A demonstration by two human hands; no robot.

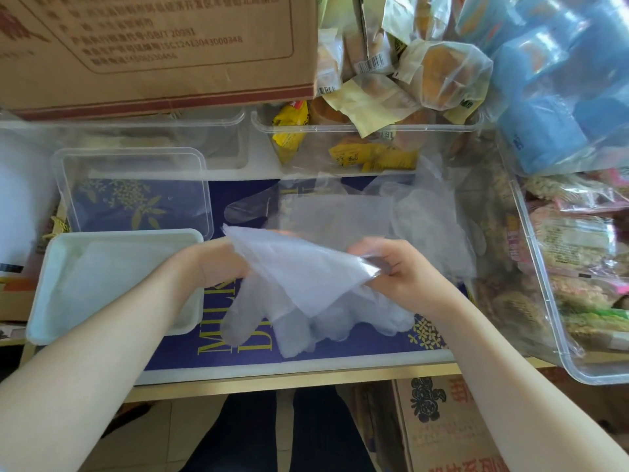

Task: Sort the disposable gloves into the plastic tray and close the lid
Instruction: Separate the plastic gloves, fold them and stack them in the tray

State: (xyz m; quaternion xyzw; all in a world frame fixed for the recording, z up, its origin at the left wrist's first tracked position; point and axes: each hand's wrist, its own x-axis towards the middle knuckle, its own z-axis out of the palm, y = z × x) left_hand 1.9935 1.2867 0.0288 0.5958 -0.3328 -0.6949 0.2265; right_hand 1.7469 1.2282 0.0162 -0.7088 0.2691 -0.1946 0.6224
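Gloves (299, 270), thin and clear, bunched in both hands above the blue mat (340, 342) on the bench (289, 379). Left hand (218, 258) gripping one side of the bunch, fingers mostly hidden under the film. Right hand (391, 264) pinching the other side, fingers curled round it. More loose gloves (340, 216) lying flat just behind. White plastic tray (51, 294) at the left, touching the left forearm. Clear lid (136, 192) lying just behind the tray. Snack bins (367, 144) further back and right.

Bare forearms, no sleeves; hands (391, 267) ungloved; dark trousers (282, 434).
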